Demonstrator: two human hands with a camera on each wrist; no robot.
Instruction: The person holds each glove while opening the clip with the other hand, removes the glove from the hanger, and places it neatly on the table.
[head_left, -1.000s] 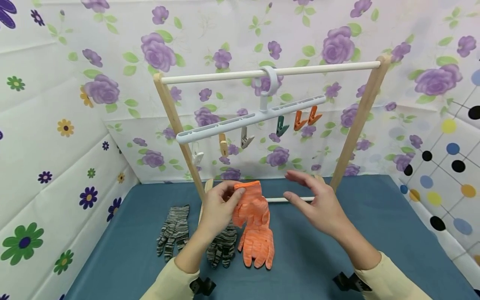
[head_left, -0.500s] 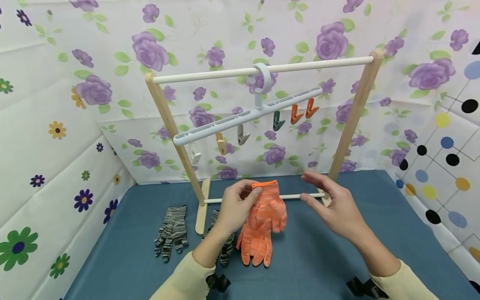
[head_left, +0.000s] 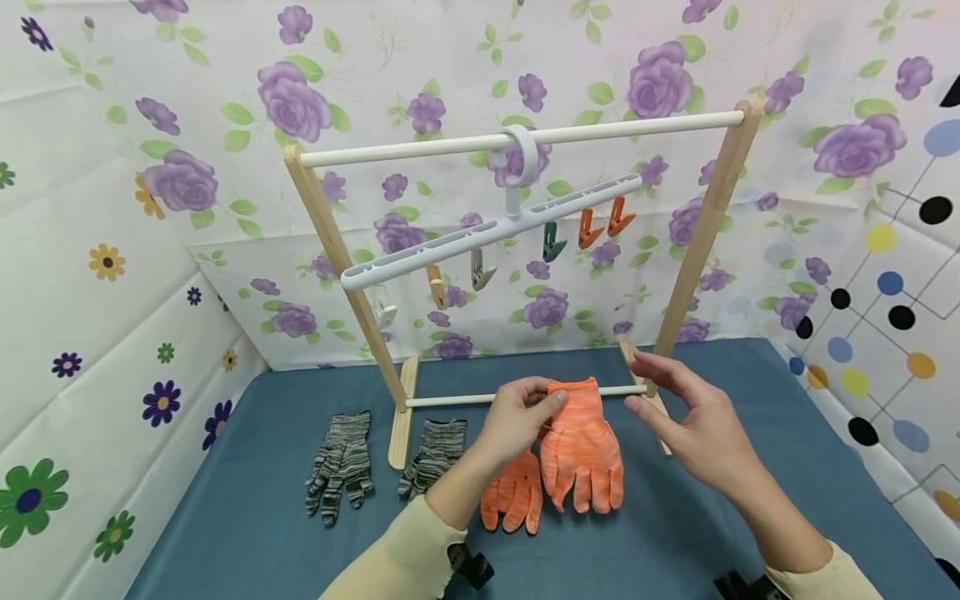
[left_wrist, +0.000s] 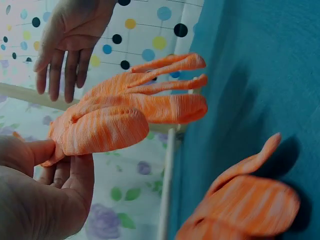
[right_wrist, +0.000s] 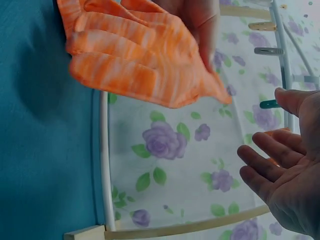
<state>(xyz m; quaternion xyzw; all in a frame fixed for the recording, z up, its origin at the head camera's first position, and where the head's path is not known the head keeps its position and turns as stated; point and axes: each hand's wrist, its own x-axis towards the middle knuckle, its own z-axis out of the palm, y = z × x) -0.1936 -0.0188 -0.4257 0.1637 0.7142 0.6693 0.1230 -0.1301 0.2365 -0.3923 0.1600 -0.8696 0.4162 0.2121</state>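
An orange knit glove (head_left: 583, 450) hangs fingers down from my left hand (head_left: 517, 421), which pinches it at the cuff. In the left wrist view the same glove (left_wrist: 115, 127) dangles from thumb and fingertips. My right hand (head_left: 693, 421) is held to the right of the glove, fingers apart, touching nothing; the right wrist view shows that hand (right_wrist: 290, 165) with its palm bare. A second orange glove (head_left: 513, 493) lies on the table, partly hidden behind the left hand and the held glove. To its left rest two grey-black striped gloves (head_left: 341, 467), one partly behind my left forearm.
A wooden rack with a white top rod (head_left: 622, 131) stands at the back. From it hangs a pale hanger bar (head_left: 450, 246), tilted, carrying white, yellow, grey, green (head_left: 552, 242) and orange clothespins (head_left: 588, 229). Blue cloth (head_left: 247, 508) covers the table; patterned sheets surround it.
My left hand has carried the orange glove to the right, away from the second one, and it now hangs unfolded. The right hand has moved slightly right and down. The view has shifted a little.
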